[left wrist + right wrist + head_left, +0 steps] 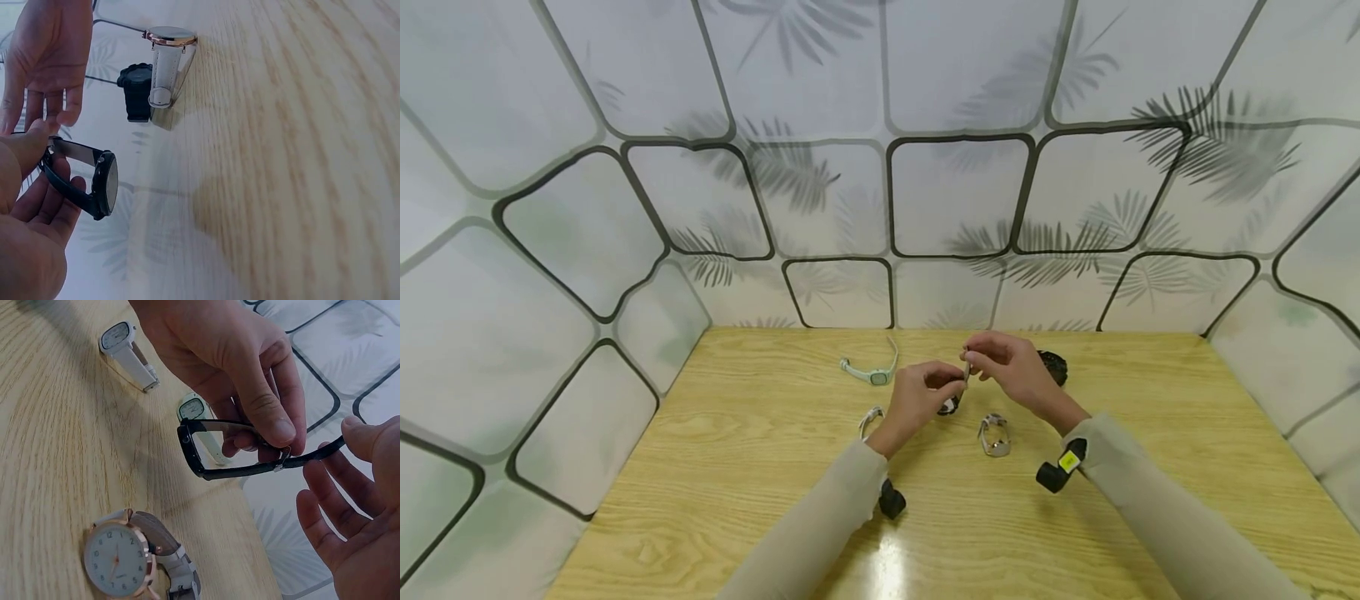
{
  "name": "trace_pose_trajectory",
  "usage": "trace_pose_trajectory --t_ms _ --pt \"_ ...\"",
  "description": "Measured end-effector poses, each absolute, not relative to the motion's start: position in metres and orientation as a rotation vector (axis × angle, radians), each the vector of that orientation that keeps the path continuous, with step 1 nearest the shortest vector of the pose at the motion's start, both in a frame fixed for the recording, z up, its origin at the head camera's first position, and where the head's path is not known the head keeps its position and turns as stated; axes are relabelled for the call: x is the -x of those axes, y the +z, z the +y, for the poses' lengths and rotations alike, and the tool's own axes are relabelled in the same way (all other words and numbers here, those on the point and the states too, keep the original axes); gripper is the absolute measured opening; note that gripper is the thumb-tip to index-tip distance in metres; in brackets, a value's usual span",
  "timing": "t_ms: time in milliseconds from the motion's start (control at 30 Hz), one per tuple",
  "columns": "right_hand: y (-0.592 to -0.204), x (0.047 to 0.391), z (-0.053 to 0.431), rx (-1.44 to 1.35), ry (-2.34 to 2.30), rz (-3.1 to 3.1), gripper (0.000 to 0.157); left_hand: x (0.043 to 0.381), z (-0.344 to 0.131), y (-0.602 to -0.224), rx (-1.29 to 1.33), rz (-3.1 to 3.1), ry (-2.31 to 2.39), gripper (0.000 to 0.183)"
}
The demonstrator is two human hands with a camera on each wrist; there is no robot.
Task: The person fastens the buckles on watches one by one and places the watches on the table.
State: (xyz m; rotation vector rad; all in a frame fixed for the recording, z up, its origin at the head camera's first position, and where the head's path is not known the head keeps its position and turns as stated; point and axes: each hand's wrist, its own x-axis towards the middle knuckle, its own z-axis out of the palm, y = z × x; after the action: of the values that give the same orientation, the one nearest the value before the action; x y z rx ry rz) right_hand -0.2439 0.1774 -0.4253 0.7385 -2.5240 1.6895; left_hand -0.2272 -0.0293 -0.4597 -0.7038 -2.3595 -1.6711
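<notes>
A black-strapped wristwatch (948,407) hangs between both hands above the table, its strap bent into a loop. My left hand (917,400) pinches the strap beside the metal buckle (281,464). The strap's free end runs out to my right hand (1011,367), whose thumb and fingers grip it. In the left wrist view the round case (109,185) hangs at the near end of the loop. Part of the buckle area is hidden by the left fingers. A watch with a rose-gold case and white strap (119,559) rests on the table below the hands.
Behind the right hand lies a chunky black watch (1054,367). A mint-green watch (877,377) lies farther back at the left, and a white watch (122,344) stands beside the left wrist. The wooden table (737,467) meets a patterned cloth backdrop (955,200).
</notes>
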Motion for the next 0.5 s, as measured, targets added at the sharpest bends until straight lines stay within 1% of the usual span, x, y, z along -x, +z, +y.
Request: trace_pose_trajectory --t_ms 133,333,500 --pt "-0.4272 0.2442 0.1779 -0.743 1.679 -2.519 0.022 0.2267 -0.0302 -0.4598 0.687 -2.391 -1.68 0.02" --pt "-0.4317 0.245 0.1796 -0.745 1.719 -2.518 0.023 0.2271 -0.0302 -0.4588 0.565 -2.373 -1.801 0.023" --pt "-0.4335 0.2423 0.1778 -0.723 1.723 -2.528 0.028 0.2272 -0.0299 -0.4569 0.55 -2.331 -1.867 0.026"
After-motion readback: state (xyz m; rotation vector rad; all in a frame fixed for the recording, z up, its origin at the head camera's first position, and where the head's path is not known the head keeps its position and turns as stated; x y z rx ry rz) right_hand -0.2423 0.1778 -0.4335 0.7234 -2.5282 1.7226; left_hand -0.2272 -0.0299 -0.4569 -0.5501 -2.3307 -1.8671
